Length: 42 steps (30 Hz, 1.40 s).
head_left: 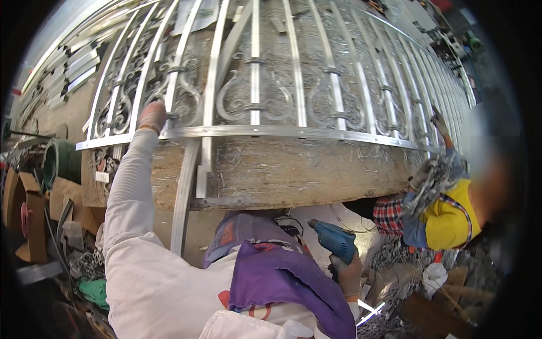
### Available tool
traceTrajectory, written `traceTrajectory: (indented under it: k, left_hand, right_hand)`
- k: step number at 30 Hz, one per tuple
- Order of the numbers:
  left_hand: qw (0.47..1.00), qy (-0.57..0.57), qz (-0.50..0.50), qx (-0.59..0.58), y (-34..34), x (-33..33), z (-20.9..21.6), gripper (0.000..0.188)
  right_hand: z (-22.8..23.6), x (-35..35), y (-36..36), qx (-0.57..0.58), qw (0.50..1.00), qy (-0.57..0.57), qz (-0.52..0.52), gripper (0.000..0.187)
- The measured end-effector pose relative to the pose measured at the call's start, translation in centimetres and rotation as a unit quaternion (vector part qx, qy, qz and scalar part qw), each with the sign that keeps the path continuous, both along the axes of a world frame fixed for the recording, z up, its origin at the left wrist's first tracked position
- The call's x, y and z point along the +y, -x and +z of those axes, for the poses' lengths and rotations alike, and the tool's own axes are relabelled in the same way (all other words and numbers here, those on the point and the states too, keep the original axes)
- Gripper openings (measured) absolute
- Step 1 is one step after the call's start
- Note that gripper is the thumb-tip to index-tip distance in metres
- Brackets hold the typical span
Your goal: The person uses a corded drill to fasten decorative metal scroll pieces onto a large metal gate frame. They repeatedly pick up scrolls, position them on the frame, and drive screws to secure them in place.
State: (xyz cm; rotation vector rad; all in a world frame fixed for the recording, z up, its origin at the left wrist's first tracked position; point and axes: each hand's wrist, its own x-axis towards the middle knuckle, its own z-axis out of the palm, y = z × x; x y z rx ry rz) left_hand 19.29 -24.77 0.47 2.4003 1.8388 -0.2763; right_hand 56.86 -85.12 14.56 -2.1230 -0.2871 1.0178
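A long silver metal railing (282,132) with upright bars and curled scroll ornaments (226,99) lies flat on the wooden workbench (271,175). My left hand (152,116), in a glove, reaches out to the railing's left part and is closed round an upright bar just above the bottom rail. Down at my right side, my right hand (348,275) grips a teal power drill (335,238) by its dark handle. The drill is held off the railing, below the bench's near edge, its front toward the upper left.
A co-worker in a yellow top (451,220) works at the right, one hand on the railing. Loose metal scroll pieces (389,271) are heaped below them. A metal bar (183,209) juts past the bench's near edge. Cardboard boxes (34,209) stand at the left.
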Motion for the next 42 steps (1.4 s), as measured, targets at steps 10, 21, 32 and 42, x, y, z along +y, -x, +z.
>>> traceTrajectory:
  k: [10, 21, 32, 42]
  left_hand:
    - [0.970, -0.176, 0.010, -0.165, -6.0, -9.0, 3.5, 0.041]
    - [0.979, 0.044, -0.068, -0.188, -13.4, -25.8, 2.1, 0.023]
    - [0.933, 0.045, -0.265, -0.239, -23.1, -25.8, -2.9, 0.034]
    - [0.913, 0.130, -0.376, -0.092, -28.0, -21.7, -6.1, 0.026]
  right_hand:
    - [-0.4, -5.2, -3.3, 0.000, 0.998, -0.059, -0.033, 0.064]
    - [-5.2, -2.9, -8.3, -0.047, 0.989, -0.119, 0.071, 0.069]
    - [-6.8, 0.4, -9.4, -0.157, 0.978, -0.032, 0.131, 0.070]
    - [-3.6, 5.3, -8.4, -0.120, 0.984, 0.063, 0.116, 0.070]
